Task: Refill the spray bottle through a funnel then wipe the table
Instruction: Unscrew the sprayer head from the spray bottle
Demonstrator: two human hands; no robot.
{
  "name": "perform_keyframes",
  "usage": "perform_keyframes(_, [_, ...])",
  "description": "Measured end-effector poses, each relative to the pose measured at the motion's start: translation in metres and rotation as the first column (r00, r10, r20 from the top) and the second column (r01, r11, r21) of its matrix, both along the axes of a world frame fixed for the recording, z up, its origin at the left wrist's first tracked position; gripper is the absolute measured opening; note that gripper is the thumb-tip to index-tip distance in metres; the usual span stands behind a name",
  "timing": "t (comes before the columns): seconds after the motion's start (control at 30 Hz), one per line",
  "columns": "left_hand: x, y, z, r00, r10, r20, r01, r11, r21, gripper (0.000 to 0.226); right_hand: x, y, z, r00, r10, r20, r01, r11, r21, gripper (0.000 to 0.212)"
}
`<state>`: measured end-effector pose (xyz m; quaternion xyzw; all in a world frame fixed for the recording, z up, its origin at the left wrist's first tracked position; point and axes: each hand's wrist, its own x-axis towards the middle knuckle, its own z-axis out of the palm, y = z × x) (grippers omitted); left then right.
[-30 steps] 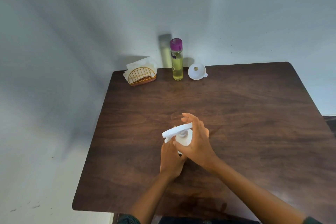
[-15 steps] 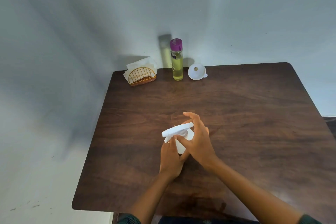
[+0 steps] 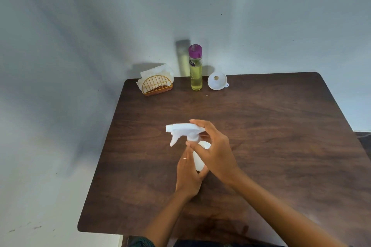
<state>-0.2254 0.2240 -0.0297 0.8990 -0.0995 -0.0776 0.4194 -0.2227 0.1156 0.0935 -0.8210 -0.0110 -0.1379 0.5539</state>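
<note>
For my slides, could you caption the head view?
Left hand steadies white plastic spray bottle; right hand grips its trigger head.

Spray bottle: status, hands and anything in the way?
Left hand grips spray bottle body; right hand holds trigger head. Funnel, refill bottle untouched at back. Nothing in the way.

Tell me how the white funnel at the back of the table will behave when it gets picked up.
The funnel looks like thin plastic, so probably light and fairly stiff. It lies on its side, round rim facing the camera, so a nudge may roll it toward the yellow bottle. Its small tab offers a likely pinch point.
</note>
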Motion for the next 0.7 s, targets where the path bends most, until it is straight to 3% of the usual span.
perform_keyframes(0.3, [0.0,0.001,0.001,1.0,0.003,0.027,-0.003,1.0,-0.007,0.07,0.019,-0.004,0.071,0.999,0.037,0.001,-0.036,0.973,0.23,0.037])
perform_keyframes(0.7, [0.001,0.002,-0.007,0.999,-0.001,0.046,0.001,1.0,0.015,0.078,0.023,-0.022,0.112,0.995,-0.091,-0.043,0.101,0.894,0.436,0.04])
